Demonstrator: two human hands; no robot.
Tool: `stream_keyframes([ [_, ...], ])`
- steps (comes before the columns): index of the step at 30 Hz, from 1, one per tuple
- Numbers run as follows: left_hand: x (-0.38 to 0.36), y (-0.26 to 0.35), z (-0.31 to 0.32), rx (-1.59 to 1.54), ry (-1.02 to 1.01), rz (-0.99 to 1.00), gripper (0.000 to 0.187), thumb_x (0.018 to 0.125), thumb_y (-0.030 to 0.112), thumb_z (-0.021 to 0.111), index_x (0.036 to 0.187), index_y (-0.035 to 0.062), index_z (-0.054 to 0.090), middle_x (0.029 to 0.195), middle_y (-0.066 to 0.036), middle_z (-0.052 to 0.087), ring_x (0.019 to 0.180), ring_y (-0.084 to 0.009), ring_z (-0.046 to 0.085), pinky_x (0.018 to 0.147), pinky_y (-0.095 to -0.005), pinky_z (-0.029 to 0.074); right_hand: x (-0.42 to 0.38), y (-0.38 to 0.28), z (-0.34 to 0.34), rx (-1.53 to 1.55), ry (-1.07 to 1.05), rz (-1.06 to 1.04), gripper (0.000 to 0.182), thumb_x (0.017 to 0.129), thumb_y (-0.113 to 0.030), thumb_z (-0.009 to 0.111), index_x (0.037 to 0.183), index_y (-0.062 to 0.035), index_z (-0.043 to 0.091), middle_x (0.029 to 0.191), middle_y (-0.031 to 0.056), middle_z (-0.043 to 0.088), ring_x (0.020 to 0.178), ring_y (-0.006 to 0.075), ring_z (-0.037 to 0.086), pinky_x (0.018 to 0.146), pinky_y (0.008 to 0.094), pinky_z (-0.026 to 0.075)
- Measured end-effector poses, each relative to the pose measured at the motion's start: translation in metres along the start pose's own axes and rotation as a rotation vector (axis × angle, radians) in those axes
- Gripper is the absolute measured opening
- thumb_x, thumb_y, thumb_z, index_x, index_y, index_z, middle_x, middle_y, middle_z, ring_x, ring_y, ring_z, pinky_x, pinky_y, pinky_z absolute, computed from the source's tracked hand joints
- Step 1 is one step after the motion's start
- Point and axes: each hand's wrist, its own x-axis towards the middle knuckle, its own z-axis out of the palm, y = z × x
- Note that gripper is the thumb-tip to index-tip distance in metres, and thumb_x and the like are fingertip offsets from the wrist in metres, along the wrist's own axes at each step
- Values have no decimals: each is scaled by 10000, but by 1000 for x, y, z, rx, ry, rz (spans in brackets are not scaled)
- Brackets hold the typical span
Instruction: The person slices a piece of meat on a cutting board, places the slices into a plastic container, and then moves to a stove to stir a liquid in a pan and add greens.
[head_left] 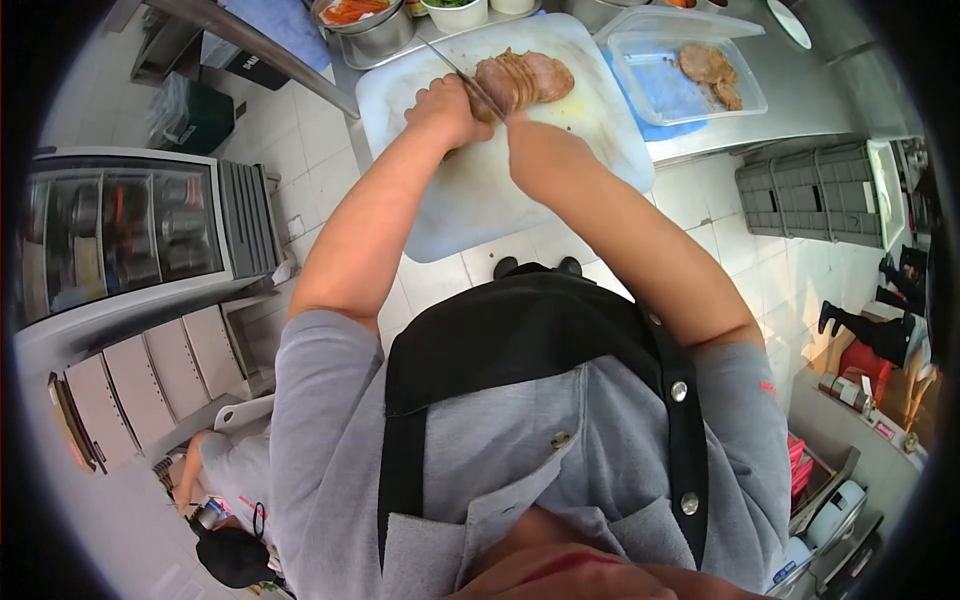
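My right hand (547, 158) is closed round the handle of a knife (466, 76), whose blade slants up and left across the white cutting board (440, 215). My left hand (447, 112) presses with bent fingers on a piece of cooked meat (484, 112), just left of the blade; most of that piece is hidden under the hand and knife. Right of the blade, thin meat slices (507, 80) lie overlapping in a row, with wider slices (550, 78) at the far end.
A clear plastic box (648, 92) with meat slices (706, 66) stands right of the board on a blue cloth (668, 130). Behind the board are a metal bowl of shredded orange vegetables (350, 10) and a white tub of greens (455, 14). Another person (235, 480) is at lower left.
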Motion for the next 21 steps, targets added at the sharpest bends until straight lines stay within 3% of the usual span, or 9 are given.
stream_keyframes([
  [5, 0, 3, -2, 2, 16, -5, 868, 590, 405, 803, 1286, 40, 432, 1295, -123, 501, 1200, -298, 487, 964, -434, 451, 17, -4, -3, 3, -17, 10, 199, 870, -65, 460, 1022, 35, 539, 929, 218, 672, 885, 352, 668, 769, 435, 523],
  [11, 7, -2, 0, -19, -44, 4, 864, 590, 406, 801, 1279, 34, 436, 1295, -129, 499, 1203, -306, 482, 960, -445, 449, -25, -5, -21, -7, -140, 87, 204, 869, -56, 438, 1040, 27, 513, 944, 227, 664, 901, 366, 653, 771, 456, 509],
  [14, -3, 3, -6, 1, -11, 45, 854, 576, 413, 810, 1209, -39, 458, 1267, -224, 512, 1177, -349, 517, 969, -381, 454, -43, 1, -26, -32, -175, 99, 193, 868, -52, 427, 1030, 21, 500, 935, 231, 661, 898, 376, 647, 760, 467, 502],
  [17, 1, 2, -4, -3, -30, -1, 856, 590, 394, 803, 1275, 30, 439, 1292, -134, 501, 1205, -308, 480, 963, -445, 448, -27, 2, -17, -30, -124, 61, 194, 865, -56, 459, 1033, 16, 525, 943, 217, 669, 897, 351, 660, 761, 440, 519],
  [21, 10, 0, 1, 1, -21, 15, 866, 583, 395, 807, 1278, 31, 440, 1303, -133, 497, 1208, -305, 480, 964, -443, 448, 27, 0, 3, 19, -71, 61, 206, 864, -59, 474, 1048, 6, 540, 956, 210, 671, 904, 338, 665, 760, 428, 526],
])
